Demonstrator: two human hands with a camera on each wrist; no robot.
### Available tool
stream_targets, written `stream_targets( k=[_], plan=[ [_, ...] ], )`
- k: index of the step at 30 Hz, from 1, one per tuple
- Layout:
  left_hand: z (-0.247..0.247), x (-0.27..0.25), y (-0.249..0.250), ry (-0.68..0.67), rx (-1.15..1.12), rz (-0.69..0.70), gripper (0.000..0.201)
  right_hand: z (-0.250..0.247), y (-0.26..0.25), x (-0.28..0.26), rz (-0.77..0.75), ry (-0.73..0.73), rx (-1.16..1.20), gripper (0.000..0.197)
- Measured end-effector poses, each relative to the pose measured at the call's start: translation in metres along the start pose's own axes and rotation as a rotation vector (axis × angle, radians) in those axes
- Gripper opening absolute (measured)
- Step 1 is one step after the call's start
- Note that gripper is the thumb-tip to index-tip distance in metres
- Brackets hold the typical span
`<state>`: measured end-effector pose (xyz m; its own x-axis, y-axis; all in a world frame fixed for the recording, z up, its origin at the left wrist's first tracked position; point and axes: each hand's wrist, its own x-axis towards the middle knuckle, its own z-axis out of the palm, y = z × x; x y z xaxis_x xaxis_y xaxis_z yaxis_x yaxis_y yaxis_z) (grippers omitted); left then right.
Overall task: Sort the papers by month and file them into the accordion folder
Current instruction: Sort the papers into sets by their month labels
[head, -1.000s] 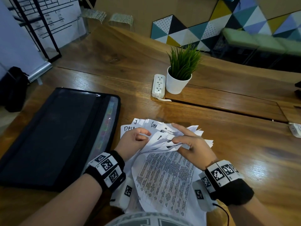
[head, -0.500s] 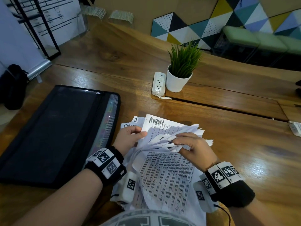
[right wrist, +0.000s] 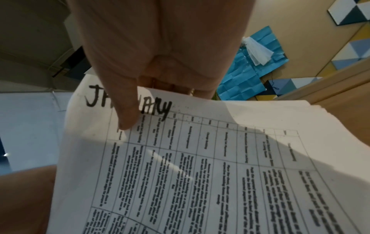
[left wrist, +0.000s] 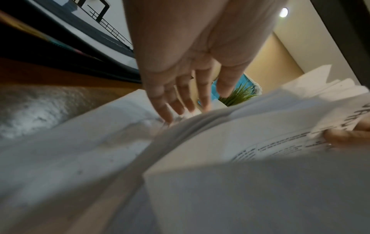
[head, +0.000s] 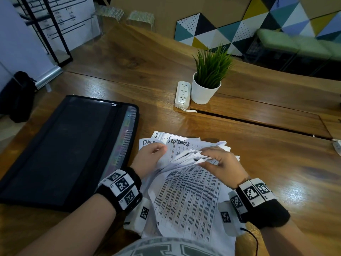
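Note:
A loose stack of white printed papers (head: 188, 196) lies at the table's near edge, fanned upward between my hands. My right hand (head: 219, 161) pinches a bundle of lifted sheets. In the right wrist view its thumb lies on top of a sheet headed "January" (right wrist: 200, 158) and its fingers (right wrist: 160, 79) are underneath. My left hand (head: 151, 157) rests at the stack's left edge, with nearly straight fingers (left wrist: 180, 101) touching the raised sheets (left wrist: 220, 150). A sheet headed "September" (head: 179, 143) shows at the back. The black accordion folder (head: 64, 150) lies flat to the left.
A potted green plant (head: 208, 80) and a white power strip (head: 182, 94) stand beyond the papers. A black bag (head: 18, 97) sits on the floor at the left. A small white object (head: 337, 147) lies at the table's right edge.
The sheets have been leafed through. Half a second ago a sheet headed "August" showed at the back; now "September" shows there. Both hands stay on the stack.

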<state>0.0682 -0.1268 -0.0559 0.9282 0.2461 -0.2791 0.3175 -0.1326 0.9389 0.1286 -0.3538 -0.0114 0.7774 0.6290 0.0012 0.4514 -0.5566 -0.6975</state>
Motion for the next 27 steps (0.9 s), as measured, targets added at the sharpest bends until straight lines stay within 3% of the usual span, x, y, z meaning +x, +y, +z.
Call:
stream_targets(
  k=[2,4,6,12,16,19,22,27],
  plan=[
    [0.000,0.002,-0.002,0.058,0.088,-0.007,0.008,-0.001,0.001,-0.001,0.074,-0.001,0.049,0.027],
    [-0.001,0.003,-0.003,0.020,0.175,-0.036,0.013,-0.001,0.003,-0.002,0.111,-0.012,0.095,0.038],
    [0.000,0.004,-0.004,-0.003,0.185,-0.057,0.018,-0.002,0.004,-0.001,0.153,-0.020,0.128,0.044],
    [0.002,0.008,-0.002,0.013,0.225,-0.031,0.008,0.001,0.011,0.001,0.176,-0.057,0.121,0.064],
    [0.002,0.006,-0.003,0.057,0.221,-0.022,0.021,0.002,0.008,0.001,0.105,-0.065,0.105,0.037],
    [0.003,0.003,-0.006,-0.008,-0.013,-0.089,0.012,0.001,0.003,-0.002,0.007,-0.075,0.094,0.010],
    [0.003,-0.005,-0.006,-0.142,-0.237,-0.158,0.009,-0.001,0.004,-0.005,-0.044,-0.016,0.078,0.019],
    [0.005,-0.017,0.004,-0.251,-0.310,-0.140,0.018,-0.003,0.004,-0.005,-0.092,0.005,0.052,0.020]
  ],
)
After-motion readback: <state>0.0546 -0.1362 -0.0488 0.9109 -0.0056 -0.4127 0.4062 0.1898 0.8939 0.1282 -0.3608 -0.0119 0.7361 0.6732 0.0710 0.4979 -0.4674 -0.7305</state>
